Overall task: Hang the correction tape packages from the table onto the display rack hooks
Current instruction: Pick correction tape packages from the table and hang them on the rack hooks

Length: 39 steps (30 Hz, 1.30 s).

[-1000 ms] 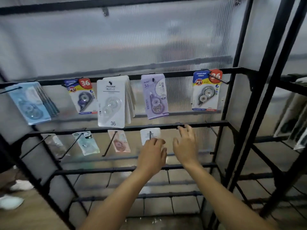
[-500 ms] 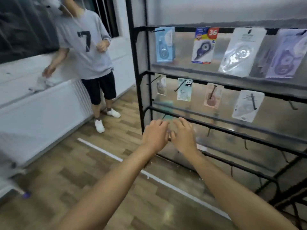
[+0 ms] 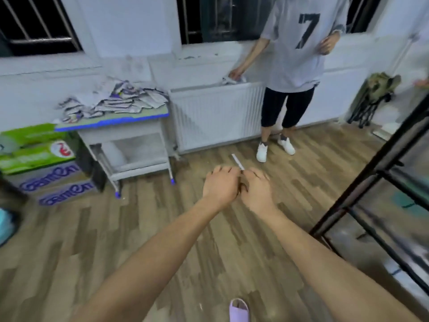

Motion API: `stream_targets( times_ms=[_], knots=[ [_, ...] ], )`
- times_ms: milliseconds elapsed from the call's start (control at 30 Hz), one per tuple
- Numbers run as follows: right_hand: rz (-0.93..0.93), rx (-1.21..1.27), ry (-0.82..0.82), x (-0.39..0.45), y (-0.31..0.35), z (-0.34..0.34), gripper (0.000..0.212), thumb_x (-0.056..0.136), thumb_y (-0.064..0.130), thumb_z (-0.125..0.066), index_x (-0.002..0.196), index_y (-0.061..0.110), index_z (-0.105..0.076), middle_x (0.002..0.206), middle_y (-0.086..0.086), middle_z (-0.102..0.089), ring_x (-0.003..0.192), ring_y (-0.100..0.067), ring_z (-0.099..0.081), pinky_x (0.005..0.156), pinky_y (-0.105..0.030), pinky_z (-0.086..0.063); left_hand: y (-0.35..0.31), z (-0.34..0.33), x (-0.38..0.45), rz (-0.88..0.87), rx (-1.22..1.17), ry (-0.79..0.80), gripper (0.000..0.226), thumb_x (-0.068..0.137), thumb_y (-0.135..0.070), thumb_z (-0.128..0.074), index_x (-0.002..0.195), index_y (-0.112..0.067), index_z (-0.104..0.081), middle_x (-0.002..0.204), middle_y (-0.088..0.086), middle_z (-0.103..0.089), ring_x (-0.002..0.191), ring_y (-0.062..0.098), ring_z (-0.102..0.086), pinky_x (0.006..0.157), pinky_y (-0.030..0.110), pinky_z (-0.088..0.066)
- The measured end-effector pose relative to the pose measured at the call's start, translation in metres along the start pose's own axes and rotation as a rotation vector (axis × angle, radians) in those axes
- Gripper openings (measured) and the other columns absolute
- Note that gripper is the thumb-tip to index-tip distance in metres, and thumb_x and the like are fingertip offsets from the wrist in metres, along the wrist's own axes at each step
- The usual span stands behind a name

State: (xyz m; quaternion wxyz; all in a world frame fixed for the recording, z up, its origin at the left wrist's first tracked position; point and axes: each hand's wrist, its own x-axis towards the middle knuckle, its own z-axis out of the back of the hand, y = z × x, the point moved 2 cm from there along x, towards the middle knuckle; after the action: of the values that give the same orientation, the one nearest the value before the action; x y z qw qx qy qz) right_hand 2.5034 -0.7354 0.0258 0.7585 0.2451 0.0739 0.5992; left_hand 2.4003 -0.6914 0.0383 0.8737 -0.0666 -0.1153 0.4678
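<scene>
The correction tape packages (image 3: 116,98) are all dumped in a messy heap on the small table (image 3: 130,117) over by the wall, well apart from the display rack (image 3: 380,168) whose black frame only pokes in at the right edge. My guess is these will be light, stiff card-and-blister packs, a bit slick and prone to sliding off each other, so best to pinch one by the card edge near the hang hole. The left hand (image 3: 220,185) and right hand (image 3: 256,191) are out front over the wood floor, knuckles touching, fingers loosely curled with nothing in them that I can see. Another person (image 3: 294,54) stands at the radiator (image 3: 216,115), and green boxes (image 3: 34,147) sit left of the table.
</scene>
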Motion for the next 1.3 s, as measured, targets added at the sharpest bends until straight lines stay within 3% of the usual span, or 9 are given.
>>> stream_targets(
  times_ms=[133, 267, 567, 700, 1000, 1300],
  knots=[
    [0.128, 0.044, 0.091, 0.062, 0.047, -0.047, 0.047, 0.087, 0.012, -0.050, 0.133, 0.015, -0.052, 0.140, -0.009, -0.047, 0.130, -0.026, -0.042, 0.109, -0.034, -0.030, 0.080, 0.004, 0.027, 0.153, 0.019, -0.003, 0.039, 0.095, -0.029, -0.043, 0.133, -0.022, -0.050, 0.134, 0.003, -0.052, 0.123, 0.028, -0.044, 0.096, 0.039, -0.039],
    [0.228, 0.104, 0.148, 0.139, 0.092, -0.089, 0.043, 0.086, 0.008, -0.053, 0.128, 0.012, -0.058, 0.137, -0.012, -0.049, 0.128, -0.028, -0.042, 0.107, -0.029, -0.025, 0.154, 0.014, 0.067, 0.300, 0.026, -0.042, 0.041, 0.094, -0.027, -0.044, 0.135, -0.022, -0.049, 0.133, 0.003, -0.053, 0.125, 0.026, -0.043, 0.096, 0.038, -0.038],
    [0.449, 0.051, 0.340, 0.282, 0.201, -0.182, 0.049, 0.077, 0.006, -0.055, 0.125, 0.016, -0.059, 0.129, -0.004, -0.056, 0.120, -0.024, -0.048, 0.100, -0.027, -0.033, 0.298, 0.038, 0.139, 0.531, 0.018, -0.079, 0.048, 0.089, -0.026, -0.053, 0.137, -0.026, -0.046, 0.133, 0.000, -0.054, 0.124, 0.026, -0.045, 0.095, 0.039, -0.037],
    [0.471, 0.089, 0.374, 0.324, 0.238, -0.216, 0.048, 0.081, 0.008, -0.056, 0.128, 0.017, -0.056, 0.129, -0.003, -0.055, 0.121, -0.024, -0.047, 0.102, -0.027, -0.033, 0.357, 0.041, 0.163, 0.583, -0.002, -0.094, 0.047, 0.091, -0.031, -0.052, 0.137, -0.025, -0.046, 0.136, -0.001, -0.052, 0.126, 0.025, -0.042, 0.097, 0.038, -0.036],
    [0.403, 0.101, 0.377, 0.464, 0.368, -0.311, 0.046, 0.091, 0.014, -0.052, 0.136, 0.018, -0.047, 0.140, -0.001, -0.045, 0.129, -0.021, -0.038, 0.106, -0.029, -0.031, 0.562, 0.087, 0.250, 0.616, 0.047, -0.059, 0.050, 0.099, -0.030, -0.040, 0.147, -0.022, -0.031, 0.147, 0.004, -0.041, 0.133, 0.028, -0.035, 0.103, 0.043, -0.033],
    [0.333, 0.145, 0.457, 0.570, 0.451, -0.400, 0.041, 0.091, 0.015, -0.052, 0.133, 0.016, -0.050, 0.137, -0.004, -0.048, 0.126, -0.024, -0.040, 0.105, -0.031, -0.032, 0.715, 0.090, 0.311, 0.693, 0.030, 0.030, 0.050, 0.099, -0.033, -0.042, 0.147, -0.023, -0.031, 0.147, 0.004, -0.038, 0.132, 0.029, -0.035, 0.101, 0.043, -0.034]
  ],
)
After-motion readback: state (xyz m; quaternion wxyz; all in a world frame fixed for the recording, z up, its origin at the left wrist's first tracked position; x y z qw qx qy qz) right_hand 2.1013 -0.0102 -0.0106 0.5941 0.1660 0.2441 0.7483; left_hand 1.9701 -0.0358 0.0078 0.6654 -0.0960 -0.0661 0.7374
